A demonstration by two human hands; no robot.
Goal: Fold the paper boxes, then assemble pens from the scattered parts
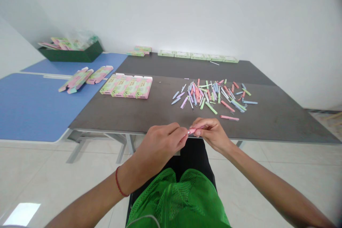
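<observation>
Dark table (160,114) with loose pastel pen parts (211,108), pink-and-green cartons (130,87), five pale-green boxes (198,57).

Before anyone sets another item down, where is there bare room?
Bare: dark tabletop between the four-box row and scattered pen parts, and right of those; blue tabletop left of the loose boxes. Crowded: among the pen parts.

the dark tabletop (160,114) looks smooth and matt; on it lie plastic-looking pen parts (219,97) and printed card boxes (130,87); below it, glossy floor tiles (53,174); before it, a mesh cloth garment (177,199).
</observation>
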